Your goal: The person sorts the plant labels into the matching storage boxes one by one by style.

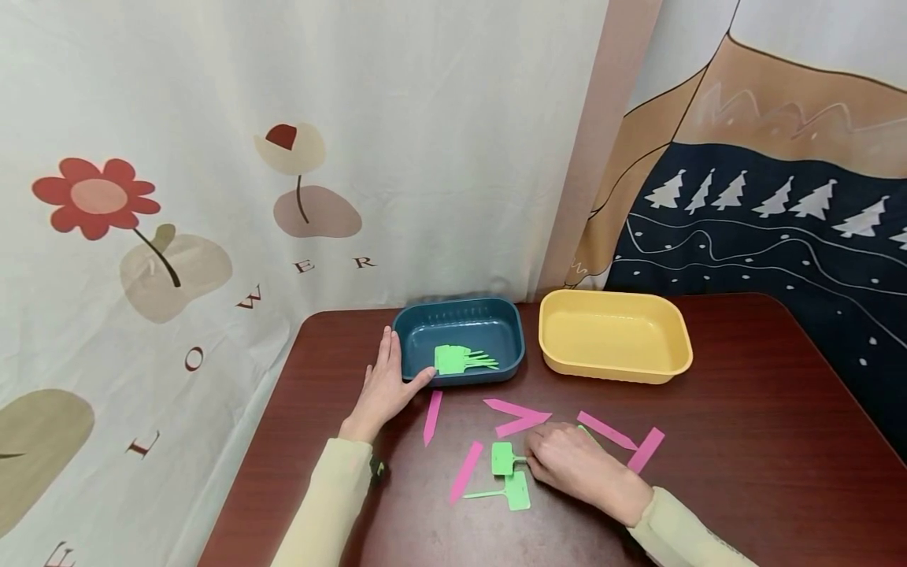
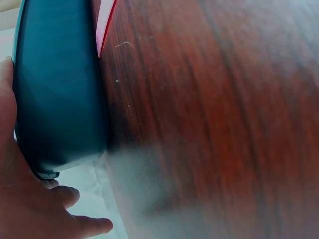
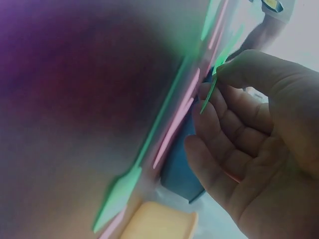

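Note:
My right hand (image 1: 577, 465) is over the table and pinches the thin stem of a green T-shaped plant label (image 1: 501, 458) between thumb and fingertips. A second green label (image 1: 518, 491) lies just below it, overlapping in the head view. Part of another green label (image 1: 584, 431) shows behind the right hand. My left hand (image 1: 383, 390) rests at the near left corner of a dark blue basin (image 1: 496, 376), thumb over the front rim and fingers straight along the left side. Inside the basin lies a bunch of green labels (image 1: 449, 359).
A yellow basin (image 1: 613, 376) stands right of the blue one. Several pink pointed labels (image 1: 465, 472) are scattered on the dark red wooden table (image 1: 751, 409), some around the right hand. A printed curtain (image 1: 453, 157) hangs behind the table's far edge.

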Demonstrator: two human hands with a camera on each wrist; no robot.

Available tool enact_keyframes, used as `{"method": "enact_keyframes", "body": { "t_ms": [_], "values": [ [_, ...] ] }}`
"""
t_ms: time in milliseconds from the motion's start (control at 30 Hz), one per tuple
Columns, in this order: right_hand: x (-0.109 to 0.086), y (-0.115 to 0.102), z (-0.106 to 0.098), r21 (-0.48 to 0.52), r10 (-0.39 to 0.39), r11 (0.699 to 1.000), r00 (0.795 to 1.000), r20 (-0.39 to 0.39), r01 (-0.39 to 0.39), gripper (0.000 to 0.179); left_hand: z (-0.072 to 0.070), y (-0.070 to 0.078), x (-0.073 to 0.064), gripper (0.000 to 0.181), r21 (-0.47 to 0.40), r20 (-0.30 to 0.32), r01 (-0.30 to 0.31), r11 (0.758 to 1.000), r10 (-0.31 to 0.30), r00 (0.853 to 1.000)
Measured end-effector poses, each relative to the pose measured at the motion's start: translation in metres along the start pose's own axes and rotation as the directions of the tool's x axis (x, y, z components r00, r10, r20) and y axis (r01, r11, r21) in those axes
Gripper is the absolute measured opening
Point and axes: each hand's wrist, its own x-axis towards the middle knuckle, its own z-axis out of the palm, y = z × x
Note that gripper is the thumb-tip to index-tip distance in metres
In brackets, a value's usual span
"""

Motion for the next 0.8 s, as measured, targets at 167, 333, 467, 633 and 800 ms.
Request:
{"method": "enact_keyframes", "body": {
  "t_ms": [167, 333, 467, 633, 800],
  "values": [
    [0.001, 0.004, -0.006, 0.002, 0.024, 1.0, 1.0, 0.004, -0.024, 0.021, 0.0, 0.0, 0.0, 0.118, -0.006, -0.003, -0.002, 1.0, 0.002, 1.0],
    [0.004, 0.009, -0.014, 0.044, 0.068, 0.997, 0.998, -0.002, -0.068, 0.014, 0.001, 0.0, 0.0, 0.118, -0.014, -0.007, -0.005, 1.0, 0.005, 1.0],
    [0.006, 0.013, -0.019, 0.063, 0.095, 0.994, 0.995, -0.023, -0.094, 0.013, 0.001, 0.001, 0.0, 0.117, -0.015, -0.009, -0.004, 1.0, 0.004, 1.0],
    [0.009, 0.016, -0.024, 0.064, 0.12, 0.991, 0.991, -0.065, -0.116, 0.014, 0.0, 0.001, -0.001, 0.116, -0.015, -0.006, -0.002, 1.0, 0.001, 1.0],
    [0.011, 0.019, -0.027, 0.081, 0.132, 0.989, 0.986, -0.1, -0.124, 0.016, 0.0, 0.0, -0.001, 0.117, -0.012, -0.004, -0.003, 1.0, 0.003, 1.0]
  ]
}}
